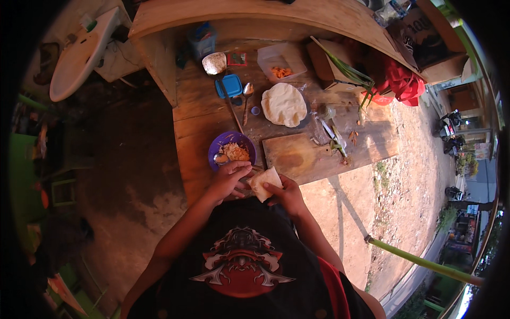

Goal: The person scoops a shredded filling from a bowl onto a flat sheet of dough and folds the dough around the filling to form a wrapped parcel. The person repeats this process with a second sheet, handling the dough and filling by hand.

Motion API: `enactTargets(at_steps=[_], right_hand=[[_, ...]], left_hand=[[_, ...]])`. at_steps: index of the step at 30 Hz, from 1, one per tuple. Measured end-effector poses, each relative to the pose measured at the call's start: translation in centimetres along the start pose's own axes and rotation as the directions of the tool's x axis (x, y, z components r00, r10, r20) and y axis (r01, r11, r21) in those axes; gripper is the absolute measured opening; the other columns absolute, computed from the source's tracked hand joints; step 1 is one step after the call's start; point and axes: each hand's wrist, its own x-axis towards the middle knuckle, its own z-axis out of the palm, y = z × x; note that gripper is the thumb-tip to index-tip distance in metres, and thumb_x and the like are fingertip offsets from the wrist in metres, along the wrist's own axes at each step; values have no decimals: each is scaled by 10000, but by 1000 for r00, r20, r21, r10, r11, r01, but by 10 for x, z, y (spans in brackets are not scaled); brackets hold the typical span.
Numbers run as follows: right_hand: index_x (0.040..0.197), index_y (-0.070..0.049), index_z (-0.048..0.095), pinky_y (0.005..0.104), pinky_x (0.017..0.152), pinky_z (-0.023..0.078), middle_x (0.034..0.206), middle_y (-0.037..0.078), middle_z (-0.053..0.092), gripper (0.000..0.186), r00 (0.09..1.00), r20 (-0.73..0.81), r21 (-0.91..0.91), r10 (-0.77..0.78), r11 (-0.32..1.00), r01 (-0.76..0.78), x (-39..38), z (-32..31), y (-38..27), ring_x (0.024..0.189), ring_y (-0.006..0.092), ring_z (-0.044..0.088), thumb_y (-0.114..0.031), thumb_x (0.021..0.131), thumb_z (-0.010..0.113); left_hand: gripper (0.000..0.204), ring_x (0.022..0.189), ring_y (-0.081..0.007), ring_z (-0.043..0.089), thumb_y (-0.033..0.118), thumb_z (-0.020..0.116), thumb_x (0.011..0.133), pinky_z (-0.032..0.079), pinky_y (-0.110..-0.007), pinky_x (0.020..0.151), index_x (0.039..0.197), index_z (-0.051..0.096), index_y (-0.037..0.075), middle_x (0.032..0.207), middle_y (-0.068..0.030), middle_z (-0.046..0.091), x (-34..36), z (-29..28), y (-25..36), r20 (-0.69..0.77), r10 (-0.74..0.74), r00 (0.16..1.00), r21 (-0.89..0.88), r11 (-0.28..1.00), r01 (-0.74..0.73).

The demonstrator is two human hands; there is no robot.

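Note:
Close to my body, my right hand (pixel 289 195) grips a pale folded wrapper (pixel 264 183), thumb on top and fingers beneath. My left hand (pixel 232 179) is beside it, fingers stretched and apart, at the near rim of a purple bowl (pixel 212 151). Inside the bowl are a shredded, light orange filling (pixel 234 151) and a metal spoon (pixel 220 158). A stack of round, thin wrappers (pixel 284 104) lies farther back on the wooden table (pixel 194 127). Whether my left fingertips touch the wrapper is hard to tell.
Right of the bowl is a wooden board (pixel 292 155), with a knife (pixel 325 127) near its far edge. Behind stand a long-handled turner (pixel 214 64), a blue lid (pixel 229 86), a spoon (pixel 247 90) and a clear container (pixel 282 59) with orange pieces. Green leaves (pixel 348 68) hang near a red bag (pixel 402 82).

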Motion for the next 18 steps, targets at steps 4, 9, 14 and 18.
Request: enactTargets(at_steps=[4,9,14,18], right_hand=[[1233,-3,688,259,637,598,1033,83,764,395,999,15,68,34,997,-35,9,-18,3,835,138,735,-283,975,790],[1236,0,680,272,639,606,1044,96,763,421,998,37,19,44,999,-45,26,-52,-10,847,151,740,-285,960,818],[1245,9,670,290,641,624,1043,115,759,456,996,84,-3,4,1000,-4,47,-103,-20,864,177,750,-296,949,834],[1373,10,621,303,634,635,1087,123,763,555,988,153,-90,-38,995,52,57,-141,-30,889,193,757,-289,953,825]], left_hand=[[565,1093,-296,734,426,647,1066,639,-443,804,1489,526,72,1332,-175,676,12,-2,14,-90,-3,996,-48,999,-1],[656,1093,-288,721,381,718,1031,625,-460,860,1535,443,65,1313,-191,667,28,47,8,-195,-1,981,-36,999,-6],[695,1228,-295,660,268,736,1021,633,-435,910,1571,385,29,1350,-192,609,68,106,1,-85,-121,989,-263,960,95],[690,1170,-247,690,166,808,969,605,-371,939,1531,439,13,1333,-173,647,90,149,0,-231,28,973,-202,976,-77]])
